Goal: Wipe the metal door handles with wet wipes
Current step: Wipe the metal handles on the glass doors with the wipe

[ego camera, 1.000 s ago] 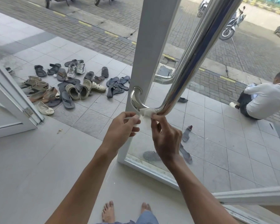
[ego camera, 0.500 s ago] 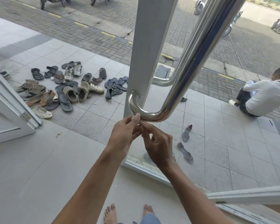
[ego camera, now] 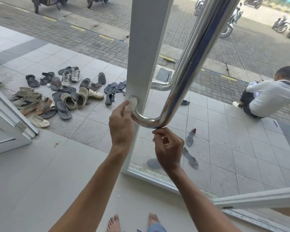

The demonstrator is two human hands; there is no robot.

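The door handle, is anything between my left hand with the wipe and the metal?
Nothing visible. The left hand already presses the wipe against the door handle where it meets the door frame.

We're standing barefoot on a smooth pale floor, with a white door frame and glass pane right past the hands. Out left of the hands there's a big heap of sandals and shoes on grey tiles. Off to the right someone in a white shirt sits on the tiles. Further out it's brick paving and parked motorbikes, all in bright daylight.
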